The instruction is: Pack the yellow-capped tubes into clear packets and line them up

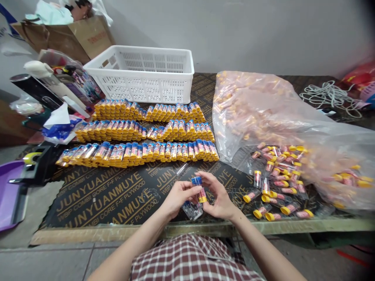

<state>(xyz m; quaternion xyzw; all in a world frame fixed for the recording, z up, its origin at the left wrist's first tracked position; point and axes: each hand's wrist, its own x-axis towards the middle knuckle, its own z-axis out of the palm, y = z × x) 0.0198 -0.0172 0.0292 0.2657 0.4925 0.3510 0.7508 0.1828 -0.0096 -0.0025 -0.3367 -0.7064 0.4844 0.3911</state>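
- Head view: the left hand (179, 196) pinches a blue-capped tube (202, 194), its thumb covering part of the label.
- The right hand (219, 197) closes on the same tube from the other side, fingers by the cap, thumb by the yellow base.
- Clear plastic sleeves (193, 212) lie below the tube, partly hidden by the left hand; their number cannot be told.
- Loose yellow-ended tubes (281, 183) lie right, some under a cloudy plastic bag (331, 144) that blurs its contents.
- Front rows of stacked tubes (140, 152) hide parts of those behind.
- The red bundle (361, 76) is blurred and cut off.
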